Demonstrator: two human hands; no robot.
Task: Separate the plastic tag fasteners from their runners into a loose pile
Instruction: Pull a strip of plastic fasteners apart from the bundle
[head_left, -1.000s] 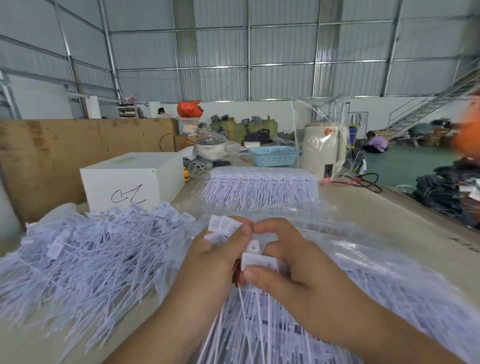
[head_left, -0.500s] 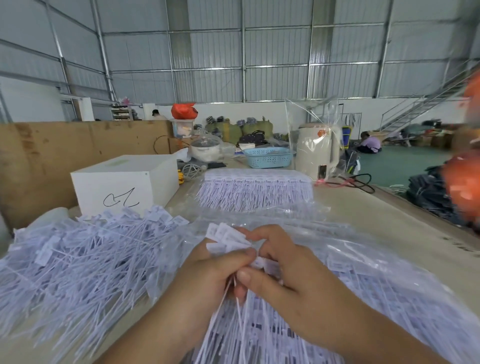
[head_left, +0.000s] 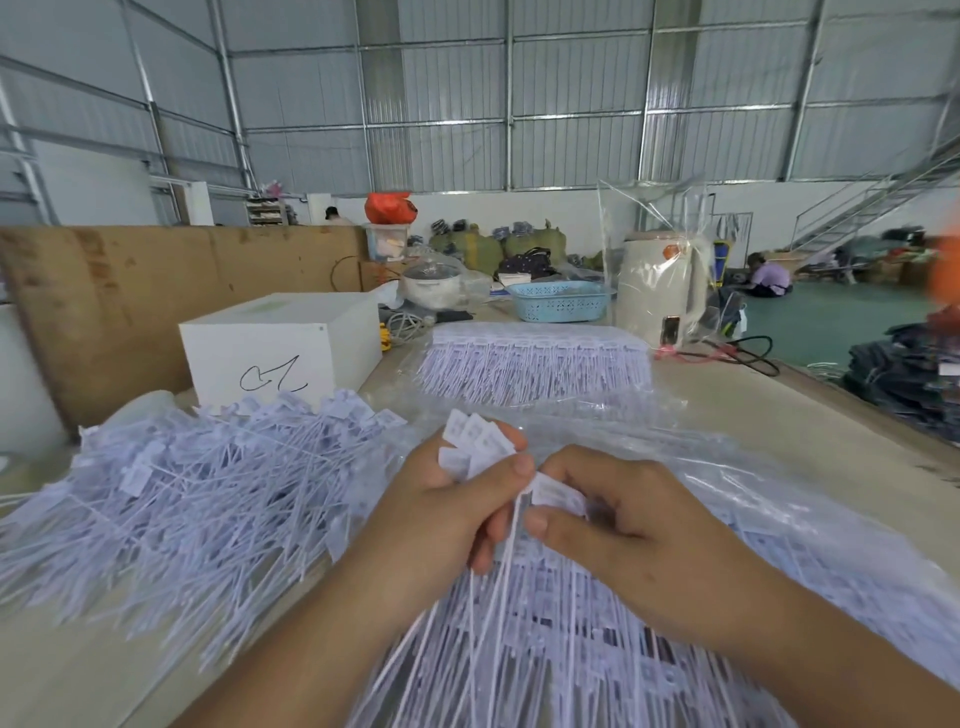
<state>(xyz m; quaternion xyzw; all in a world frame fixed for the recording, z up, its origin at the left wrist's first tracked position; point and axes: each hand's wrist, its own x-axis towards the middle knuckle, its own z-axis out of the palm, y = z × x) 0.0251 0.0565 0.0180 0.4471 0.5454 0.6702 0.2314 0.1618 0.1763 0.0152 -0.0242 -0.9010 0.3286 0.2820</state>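
My left hand (head_left: 441, 514) grips a small bunch of white tag fasteners (head_left: 475, 441), their flat heads fanned out above my thumb and their thin tails hanging down. My right hand (head_left: 618, 525) pinches the head of one fastener (head_left: 553, 493) right beside that bunch. Under both hands lies a sheet of joined fasteners on runners (head_left: 571, 649) in clear plastic. A big loose pile of separated fasteners (head_left: 197, 499) spreads over the table to the left.
Another packet of fasteners on runners (head_left: 535, 364) lies further back. A white box (head_left: 280, 348) stands at the back left, with a blue basket (head_left: 561, 301), a bagged kettle (head_left: 662, 286) and cables behind. The table edge runs along the right.
My hands have stayed close together over the sheet. The right hand's fingers shifted lower and now pinch a single head beside the bunch in my left hand. The camera swayed slightly.
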